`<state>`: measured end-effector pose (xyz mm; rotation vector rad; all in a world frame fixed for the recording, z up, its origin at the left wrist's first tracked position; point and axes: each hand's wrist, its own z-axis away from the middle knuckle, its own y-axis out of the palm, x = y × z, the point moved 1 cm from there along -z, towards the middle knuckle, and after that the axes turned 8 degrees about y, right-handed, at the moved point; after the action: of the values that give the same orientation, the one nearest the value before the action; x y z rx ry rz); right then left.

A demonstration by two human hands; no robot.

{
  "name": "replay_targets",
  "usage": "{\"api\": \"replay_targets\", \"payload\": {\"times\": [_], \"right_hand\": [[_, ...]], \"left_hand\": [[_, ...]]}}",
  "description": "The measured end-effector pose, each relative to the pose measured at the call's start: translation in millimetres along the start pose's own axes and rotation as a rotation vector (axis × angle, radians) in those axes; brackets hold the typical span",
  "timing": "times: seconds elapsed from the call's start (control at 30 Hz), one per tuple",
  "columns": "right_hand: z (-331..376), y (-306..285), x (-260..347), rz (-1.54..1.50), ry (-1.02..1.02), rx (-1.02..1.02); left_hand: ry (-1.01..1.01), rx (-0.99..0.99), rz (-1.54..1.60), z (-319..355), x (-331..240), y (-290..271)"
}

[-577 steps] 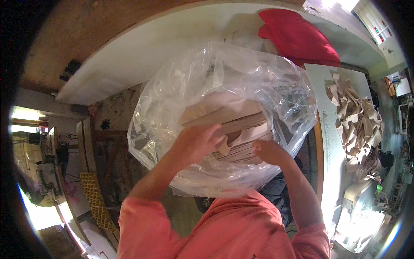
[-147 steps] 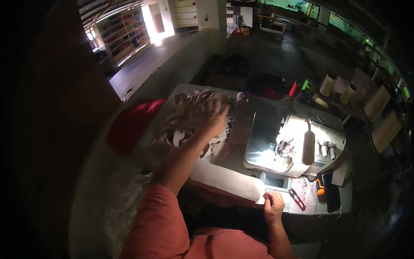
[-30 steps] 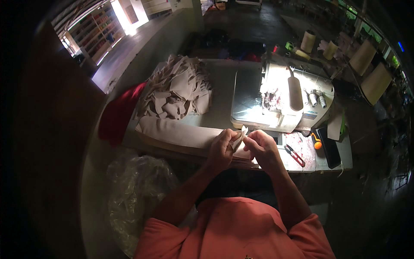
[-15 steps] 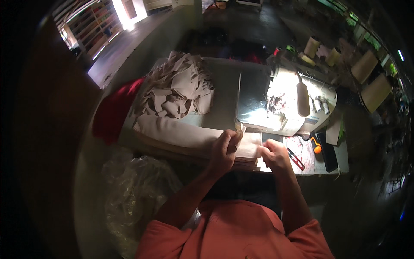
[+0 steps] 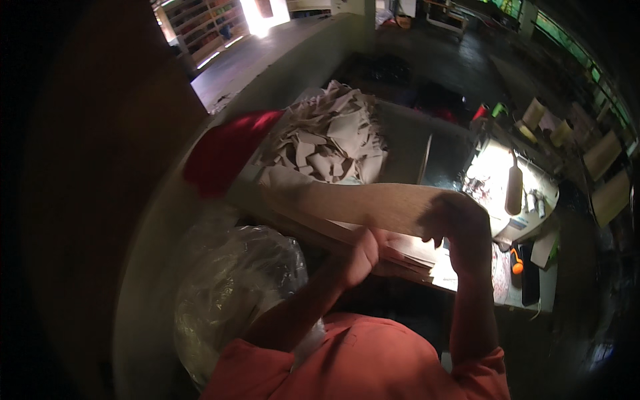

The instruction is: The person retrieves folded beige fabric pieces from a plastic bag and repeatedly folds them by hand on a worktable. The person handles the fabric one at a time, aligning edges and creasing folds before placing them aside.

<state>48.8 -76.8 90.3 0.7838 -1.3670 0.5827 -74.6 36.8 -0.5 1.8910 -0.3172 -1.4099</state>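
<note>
A long beige fabric strip runs from the left end of a layered stack of similar strips. My right hand grips its right end and lifts it off the layers below, with the fingers curled under the lower edge. Against the near edge of the stack is my left hand, below the raised strip. Its fingers look bent but are smeared by motion, so what they hold, if anything, does not show.
Behind the strip rises a heap of beige fabric scraps, beside red cloth. A lit sewing machine and thread cones stand at right, near a dark phone and an orange item. Clear plastic bulges at lower left.
My right hand has raised the strip's right end off the stack. My left hand has dropped to the stack's near edge. The view has shifted, and my right forearm now covers the red-handled tool.
</note>
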Motion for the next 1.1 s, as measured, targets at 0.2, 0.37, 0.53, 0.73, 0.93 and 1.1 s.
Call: {"api": "replay_targets", "payload": {"times": [0.2, 0.37, 0.53, 0.73, 0.93, 1.1], "right_hand": [[34.4, -42.0, -27.4, -0.069, 0.14, -0.193], [38.0, -70.2, -61.7, -0.21, 0.308, -0.225], [29.9, -54.8, -58.0, -0.534, 0.273, -0.142], [49.9, -84.8, -68.3, -0.393, 0.321, -0.093], [45.9, -85.3, -45.8, -0.056, 0.146, -0.124], [45.0, -82.4, -45.1, 0.136, 0.01, -0.188]], "left_hand": [[0.6, -0.516, 0.387, -33.3, -77.1, -86.1], [0.529, -0.418, -0.255, -46.7, -64.8, -24.1], [0.51, 0.58, -1.527, -44.5, 13.5, 71.1], [0.363, 0.719, -1.772, -43.8, 38.3, 87.0], [-0.212, 0.56, -1.055, -90.0, 18.5, 89.9], [-0.38, 0.439, -0.77, -96.5, 14.4, 88.4]]}}
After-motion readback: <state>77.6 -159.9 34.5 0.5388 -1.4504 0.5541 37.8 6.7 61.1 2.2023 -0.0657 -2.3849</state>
